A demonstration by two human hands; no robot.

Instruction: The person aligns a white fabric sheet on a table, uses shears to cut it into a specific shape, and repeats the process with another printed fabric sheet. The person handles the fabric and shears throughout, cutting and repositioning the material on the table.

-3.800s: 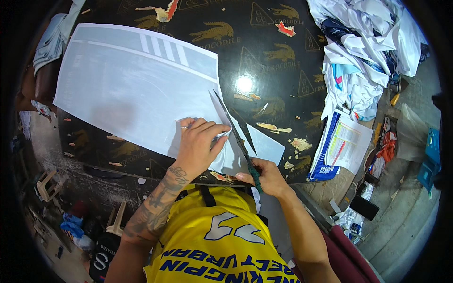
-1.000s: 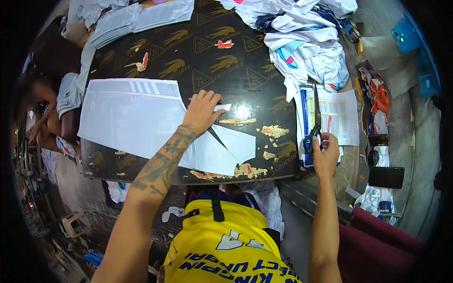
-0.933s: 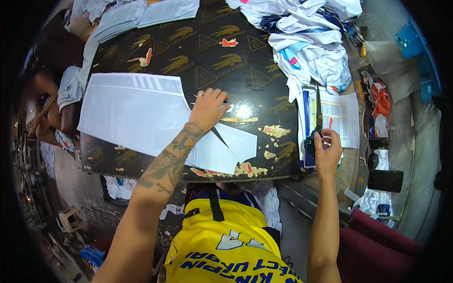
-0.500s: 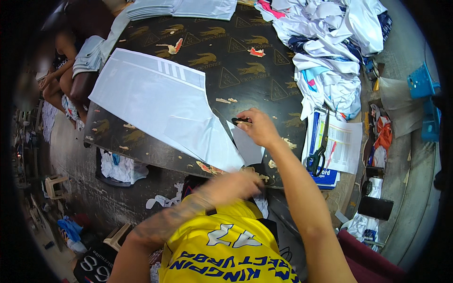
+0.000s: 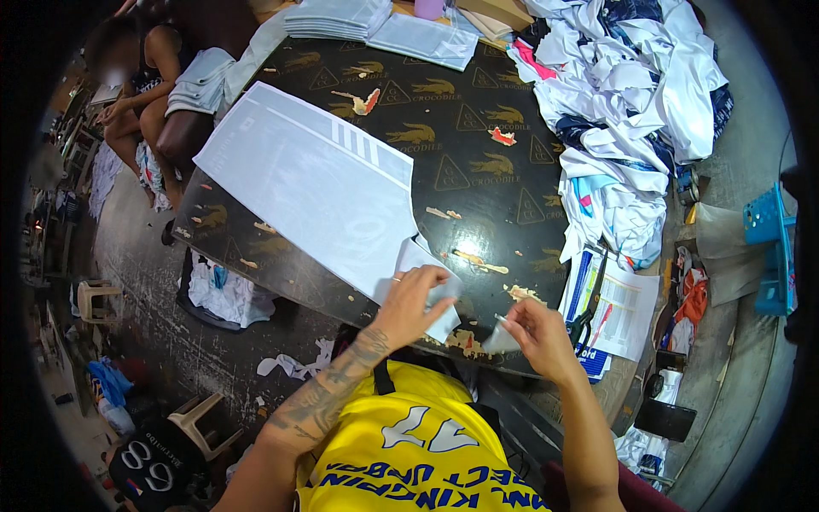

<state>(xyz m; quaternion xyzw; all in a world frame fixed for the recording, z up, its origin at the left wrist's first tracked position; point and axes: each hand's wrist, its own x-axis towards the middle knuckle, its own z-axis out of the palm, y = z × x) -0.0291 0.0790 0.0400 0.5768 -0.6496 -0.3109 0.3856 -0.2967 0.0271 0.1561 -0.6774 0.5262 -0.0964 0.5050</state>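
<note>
A large white garment panel (image 5: 316, 188) with pale stripes lies flat on the dark table. Its near right end forms a narrower piece (image 5: 418, 260) that looks folded over. My left hand (image 5: 414, 303) rests on this end, fingers bent over the cloth and thumb held apart from them. To its right, past the table's near edge, my right hand (image 5: 542, 337) is closed in a pinch. From those fingers hangs a small white cloth piece (image 5: 502, 338), partly covered by the hand.
Black scissors (image 5: 583, 328) lie on papers (image 5: 627, 311) at the right edge of the table (image 5: 478, 205). Behind them rises a heap of white garments (image 5: 631, 102). Folded white stacks (image 5: 337, 19) stand at the far edge. A person (image 5: 153, 68) sits at far left.
My right hand has moved right and nearer me; the small black item it held no longer shows there. My left hand has moved up onto the panel's end. The whole view has shifted.
</note>
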